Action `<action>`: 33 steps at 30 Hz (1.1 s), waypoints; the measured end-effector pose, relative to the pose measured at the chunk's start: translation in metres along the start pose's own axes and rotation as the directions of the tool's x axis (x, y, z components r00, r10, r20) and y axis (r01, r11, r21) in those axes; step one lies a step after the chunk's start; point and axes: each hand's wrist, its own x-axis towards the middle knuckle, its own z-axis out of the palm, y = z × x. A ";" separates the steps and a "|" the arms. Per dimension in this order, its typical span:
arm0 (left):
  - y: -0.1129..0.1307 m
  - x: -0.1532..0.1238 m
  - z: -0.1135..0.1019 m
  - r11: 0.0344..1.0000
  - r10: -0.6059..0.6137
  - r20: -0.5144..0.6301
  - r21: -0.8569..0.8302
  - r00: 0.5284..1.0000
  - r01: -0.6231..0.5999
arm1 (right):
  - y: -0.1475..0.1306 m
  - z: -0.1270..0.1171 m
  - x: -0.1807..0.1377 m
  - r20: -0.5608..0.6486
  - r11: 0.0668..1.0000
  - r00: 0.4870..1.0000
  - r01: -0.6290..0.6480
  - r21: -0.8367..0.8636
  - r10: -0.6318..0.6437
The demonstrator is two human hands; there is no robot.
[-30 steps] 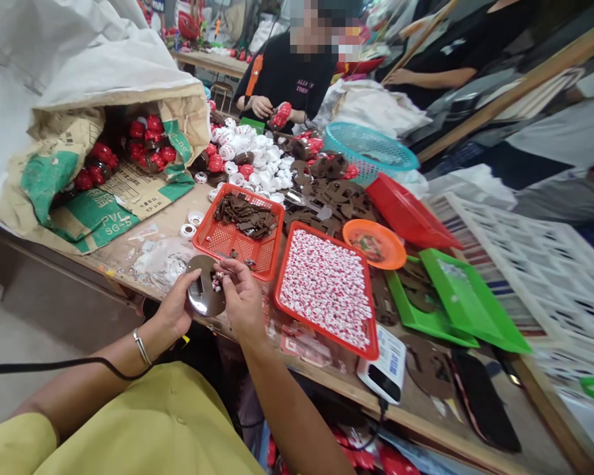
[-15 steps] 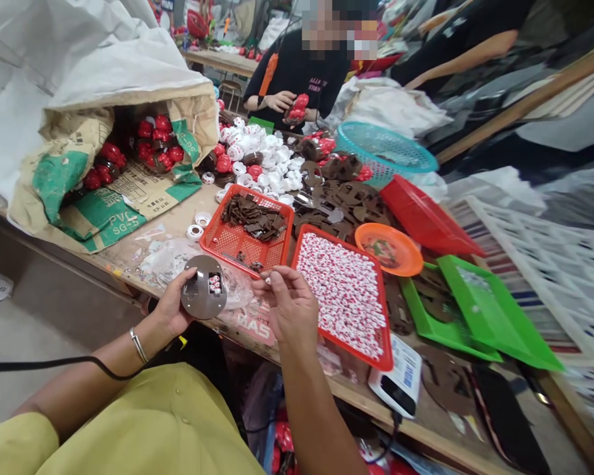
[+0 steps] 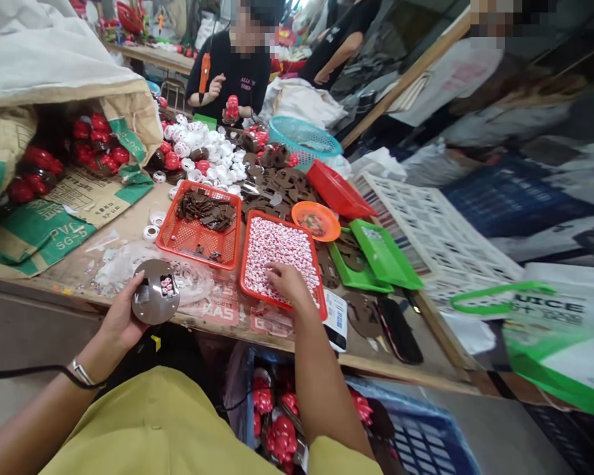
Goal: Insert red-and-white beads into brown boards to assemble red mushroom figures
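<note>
My left hand (image 3: 123,313) is closed on the edge of a round brown plastic base (image 3: 154,305), held above the table's front edge. Several small white-and-red pieces (image 3: 167,285) sit in a square opening of this base, and a second, dark recess lies to their left. My right hand (image 3: 290,284) reaches into a red tray (image 3: 242,274) heaped with small white-and-red pieces (image 3: 277,239). Its fingers are bent and a little apart, their tips touching the pieces. Whether a piece lies between them is hidden.
A red basket (image 3: 198,253) holds thin brown parts. White ring-like parts (image 3: 212,155) and brown bases (image 3: 282,188) are piled behind. A sack (image 3: 103,211) of red figures stands left. A co-worker (image 3: 242,72) sits opposite. Green trays (image 3: 386,257) and a phone (image 3: 400,330) lie right.
My right hand has moved from beside the red basket, where its fingers were pinched, into the tray of small pieces. My left hand still holds the brown base. The view has swung right.
</note>
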 end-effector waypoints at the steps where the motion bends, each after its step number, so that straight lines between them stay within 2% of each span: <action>1: -0.003 0.000 0.002 1.000 -0.014 0.008 0.002 1.000 0.014 | 0.001 0.006 0.001 0.018 1.000 1.000 -0.005 -0.004 0.005; 4: -0.010 0.000 0.005 0.999 -0.044 0.032 -0.003 0.999 0.044 | 0.001 0.023 0.004 0.031 1.000 1.000 0.000 0.030 -0.001; 6: -0.011 0.000 0.005 0.998 -0.062 0.040 0.004 0.997 0.062 | 0.002 0.025 0.006 0.013 0.996 1.000 -0.006 0.088 0.004; 10: -0.009 0.000 0.001 0.998 -0.065 0.032 0.018 0.997 0.064 | 0.010 0.012 0.012 -0.030 0.956 0.998 -0.049 0.290 0.060; 15: -0.008 -0.002 -0.001 0.998 -0.051 0.013 0.030 0.999 0.051 | 0.006 -0.003 0.006 -0.004 0.814 0.994 -0.084 0.575 0.105; 16: -0.009 -0.002 0.000 0.998 -0.056 0.019 0.034 0.998 0.055 | 0.001 -0.003 0.003 0.031 0.748 0.994 -0.099 0.656 0.104; 17: -0.011 -0.001 0.001 0.997 -0.061 0.024 0.039 0.998 0.060 | -0.006 -0.001 -0.001 0.086 0.644 0.991 -0.132 0.753 0.102; 19: -0.016 0.000 0.003 0.997 -0.070 0.032 0.047 0.997 0.069 | -0.022 0.008 -0.009 0.238 0.336 0.968 -0.252 0.908 0.084; 20: -0.019 0.002 0.004 0.996 -0.075 0.036 0.047 0.997 0.073 | -0.031 0.016 -0.014 0.313 0.178 0.948 -0.319 0.931 0.066; 21: -0.023 0.003 0.005 0.996 -0.077 0.040 0.044 0.996 0.075 | -0.041 0.025 -0.019 0.373 0.064 0.926 -0.376 0.924 0.053; 22: -0.026 0.006 0.005 0.996 -0.076 0.044 0.039 0.996 0.074 | -0.052 0.036 -0.024 0.409 0.012 0.911 -0.410 0.912 0.049; 24: -0.032 0.011 0.007 0.998 -0.064 0.055 0.032 0.996 0.062 | -0.074 0.059 -0.036 0.440 -0.010 0.898 -0.439 0.898 0.031; 27: -0.035 0.020 0.006 0.999 -0.037 0.060 0.030 0.998 0.035 | -0.111 0.092 -0.058 0.426 0.023 0.903 -0.425 0.905 -0.053; 30: -0.035 0.024 0.005 1.000 -0.002 0.056 0.017 0.998 0.001 | -0.143 0.116 -0.084 0.385 0.109 0.909 -0.371 0.922 -0.159; 33: -0.034 0.024 0.005 1.000 0.030 0.066 0.002 0.997 -0.031 | -0.161 0.135 -0.107 0.305 0.256 0.917 -0.239 0.936 -0.256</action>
